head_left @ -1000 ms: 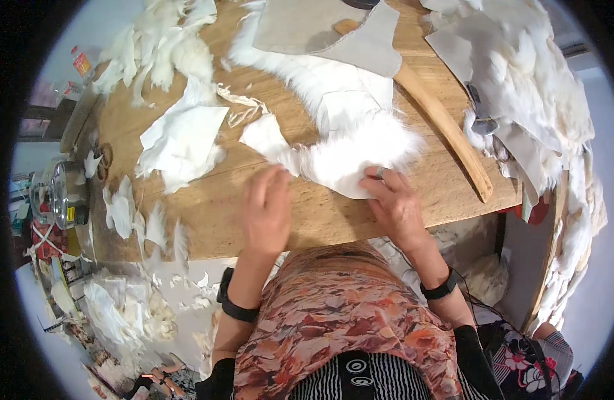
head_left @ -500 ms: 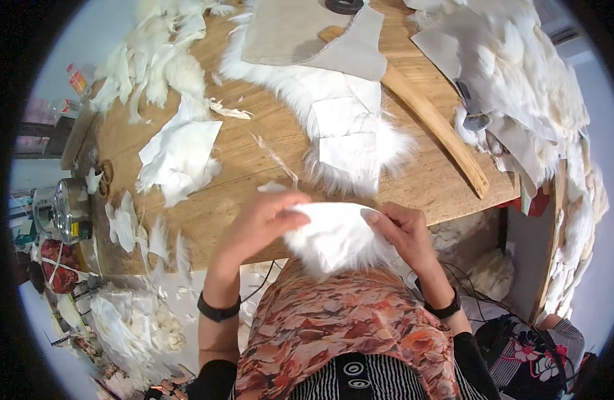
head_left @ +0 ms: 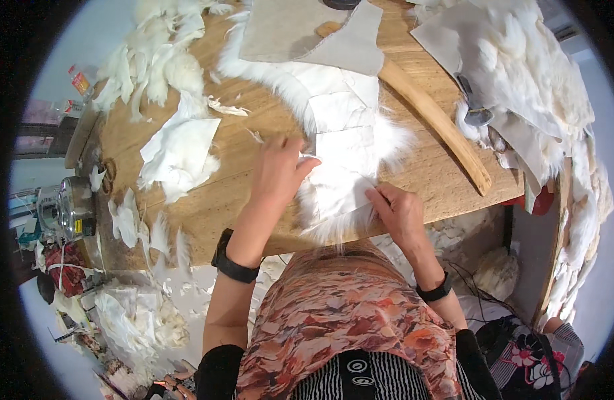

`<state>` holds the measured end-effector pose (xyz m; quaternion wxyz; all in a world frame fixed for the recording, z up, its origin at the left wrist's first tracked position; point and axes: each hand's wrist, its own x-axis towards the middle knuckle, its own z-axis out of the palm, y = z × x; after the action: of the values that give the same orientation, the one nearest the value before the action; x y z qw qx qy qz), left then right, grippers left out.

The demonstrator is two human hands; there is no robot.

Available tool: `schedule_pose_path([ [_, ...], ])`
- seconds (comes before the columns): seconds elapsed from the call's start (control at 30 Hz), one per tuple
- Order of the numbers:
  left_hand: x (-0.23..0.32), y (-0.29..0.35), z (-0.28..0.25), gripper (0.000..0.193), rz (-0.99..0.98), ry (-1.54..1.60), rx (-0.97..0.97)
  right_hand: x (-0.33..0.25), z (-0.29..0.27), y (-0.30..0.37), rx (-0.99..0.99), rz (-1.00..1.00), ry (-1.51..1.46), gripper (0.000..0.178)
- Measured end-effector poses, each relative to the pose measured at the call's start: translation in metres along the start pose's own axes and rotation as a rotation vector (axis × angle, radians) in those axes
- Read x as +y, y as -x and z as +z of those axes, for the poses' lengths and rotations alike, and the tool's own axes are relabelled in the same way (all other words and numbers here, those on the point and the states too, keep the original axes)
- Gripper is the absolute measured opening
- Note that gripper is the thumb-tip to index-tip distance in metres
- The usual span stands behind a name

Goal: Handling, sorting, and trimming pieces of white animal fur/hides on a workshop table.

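Observation:
A white fur piece (head_left: 340, 199), skin side up, lies against the lower end of a larger pieced fur strip (head_left: 344, 113) on the table. My left hand (head_left: 278, 171) pinches the fur piece's upper left corner between thumb and fingers. On the piece's right edge, my right hand (head_left: 398, 210) holds it with thumb and bent fingers. Long white hairs fringe the piece toward the table's front edge. Where the piece meets the strip is hard to make out, white on white.
A grey pattern sheet (head_left: 280, 33) and a curved wooden stick (head_left: 440, 127) lie beyond the strip. Loose fur scraps (head_left: 180, 157) sit to the left. A fur pile (head_left: 520, 73) rises at the right, with dark-handled scissors (head_left: 477, 110) beside it. A glass jar (head_left: 74, 208) stands far left.
Both hands have carried the fur piece away from my lap, laying it on the table against the strip's lower end. The left hand has moved up farther than the right.

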<state>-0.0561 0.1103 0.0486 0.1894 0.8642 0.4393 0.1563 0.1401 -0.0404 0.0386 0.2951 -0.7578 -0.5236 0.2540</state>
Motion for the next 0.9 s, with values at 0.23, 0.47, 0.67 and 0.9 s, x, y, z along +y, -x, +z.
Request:
schedule_pose_path([
  [0.23,0.035,0.049,0.002,0.032,0.393,-0.198,0.228,0.003,-0.001,0.0,0.026,-0.02,0.067,0.028],
  [0.47,0.026,0.062,0.039,0.034,0.181,-0.034,0.12,0.006,-0.003,0.002,0.008,-0.018,0.024,0.025],
  [0.67,0.052,0.052,0.009,0.043,0.179,-0.153,0.049,0.015,-0.019,0.003,-0.198,0.247,-0.671,0.018],
  [0.9,0.054,0.022,0.0,0.017,0.352,0.156,-0.153,-0.025,-0.066,-0.042,-0.316,-0.284,-0.241,0.015],
])
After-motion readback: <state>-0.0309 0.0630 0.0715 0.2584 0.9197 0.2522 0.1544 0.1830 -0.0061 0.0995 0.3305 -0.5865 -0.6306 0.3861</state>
